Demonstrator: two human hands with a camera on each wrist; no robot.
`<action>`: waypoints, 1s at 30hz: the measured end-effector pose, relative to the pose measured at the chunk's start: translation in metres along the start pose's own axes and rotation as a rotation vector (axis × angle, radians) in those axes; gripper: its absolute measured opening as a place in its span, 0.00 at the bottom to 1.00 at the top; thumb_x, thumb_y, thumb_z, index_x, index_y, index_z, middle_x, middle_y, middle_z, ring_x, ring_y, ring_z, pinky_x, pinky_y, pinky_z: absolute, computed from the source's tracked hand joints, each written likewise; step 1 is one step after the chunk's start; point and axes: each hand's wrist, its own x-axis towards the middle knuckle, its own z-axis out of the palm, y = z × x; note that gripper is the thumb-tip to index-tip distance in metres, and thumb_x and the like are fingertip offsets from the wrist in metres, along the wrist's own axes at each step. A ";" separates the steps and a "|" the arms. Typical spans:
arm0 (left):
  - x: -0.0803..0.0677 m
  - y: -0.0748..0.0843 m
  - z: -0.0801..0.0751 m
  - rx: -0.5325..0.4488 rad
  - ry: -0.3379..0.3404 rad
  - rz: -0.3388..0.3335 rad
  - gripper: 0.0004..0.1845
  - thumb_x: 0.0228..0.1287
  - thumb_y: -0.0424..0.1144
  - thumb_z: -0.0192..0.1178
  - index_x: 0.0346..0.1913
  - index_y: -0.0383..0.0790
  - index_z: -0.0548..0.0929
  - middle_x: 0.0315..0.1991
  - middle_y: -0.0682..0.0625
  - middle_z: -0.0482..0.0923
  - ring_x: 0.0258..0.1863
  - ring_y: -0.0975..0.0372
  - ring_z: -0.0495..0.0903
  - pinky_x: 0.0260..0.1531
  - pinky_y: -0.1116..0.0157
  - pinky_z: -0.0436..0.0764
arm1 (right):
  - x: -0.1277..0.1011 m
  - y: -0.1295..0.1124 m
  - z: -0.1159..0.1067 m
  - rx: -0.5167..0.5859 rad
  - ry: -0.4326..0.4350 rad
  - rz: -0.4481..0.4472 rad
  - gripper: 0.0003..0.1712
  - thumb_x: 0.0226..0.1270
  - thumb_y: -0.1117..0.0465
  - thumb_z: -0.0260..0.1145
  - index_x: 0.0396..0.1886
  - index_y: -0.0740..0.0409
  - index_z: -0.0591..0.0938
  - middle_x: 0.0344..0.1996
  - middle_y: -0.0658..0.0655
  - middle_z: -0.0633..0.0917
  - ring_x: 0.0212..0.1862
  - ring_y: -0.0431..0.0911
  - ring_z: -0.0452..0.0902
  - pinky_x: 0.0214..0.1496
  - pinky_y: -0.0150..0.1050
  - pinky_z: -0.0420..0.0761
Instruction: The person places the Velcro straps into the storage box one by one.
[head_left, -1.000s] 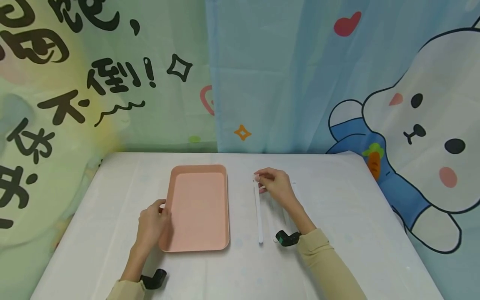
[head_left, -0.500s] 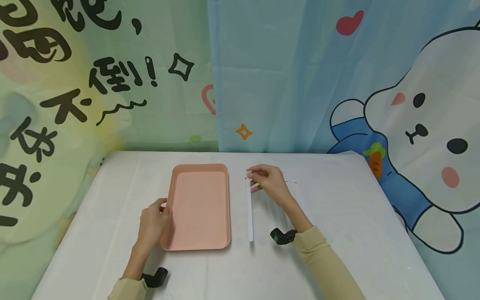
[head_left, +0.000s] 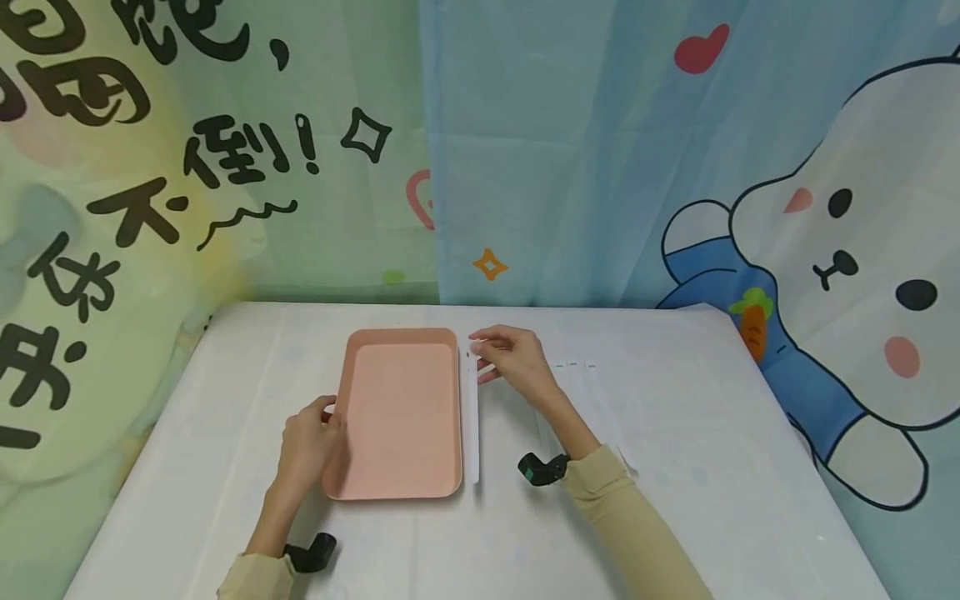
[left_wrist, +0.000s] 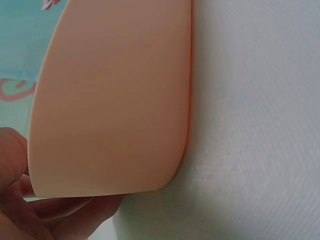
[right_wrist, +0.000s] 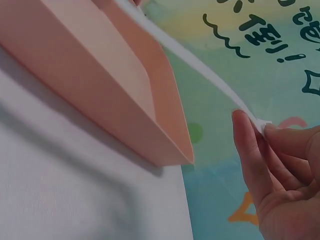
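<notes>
Left hand (head_left: 306,446) gripping pink tray (head_left: 397,467) edge, right hand (head_left: 513,360) pinching white strip (head_left: 472,425) – just beside tray's right rim

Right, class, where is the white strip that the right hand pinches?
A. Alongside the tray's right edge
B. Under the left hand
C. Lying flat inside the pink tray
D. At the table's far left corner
A: the right hand pinches the far end of the white strip, which runs alongside the right edge of the pink tray.

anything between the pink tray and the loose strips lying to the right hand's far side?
In the head view, the right hand and the white strip it pinches lie between the pink tray and the loose strips.
</notes>
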 end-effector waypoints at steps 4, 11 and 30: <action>0.000 0.000 0.000 0.001 0.000 0.000 0.20 0.69 0.29 0.56 0.62 0.24 0.79 0.41 0.29 0.86 0.27 0.52 0.84 0.23 0.60 0.79 | 0.003 -0.001 0.010 0.037 0.001 0.009 0.13 0.72 0.65 0.67 0.52 0.66 0.86 0.37 0.67 0.88 0.33 0.52 0.86 0.34 0.46 0.88; 0.001 -0.002 0.003 -0.004 -0.001 0.006 0.20 0.69 0.30 0.56 0.62 0.25 0.79 0.41 0.30 0.86 0.26 0.53 0.83 0.23 0.60 0.78 | 0.009 0.003 0.025 0.114 -0.021 0.023 0.14 0.71 0.65 0.68 0.52 0.68 0.85 0.36 0.66 0.89 0.34 0.55 0.87 0.35 0.48 0.88; 0.002 -0.002 0.002 -0.009 0.029 0.006 0.20 0.68 0.29 0.57 0.60 0.24 0.80 0.40 0.30 0.87 0.24 0.54 0.82 0.22 0.63 0.77 | 0.024 0.000 0.090 0.153 -0.070 0.065 0.12 0.71 0.67 0.67 0.50 0.69 0.85 0.35 0.66 0.90 0.37 0.65 0.87 0.37 0.52 0.87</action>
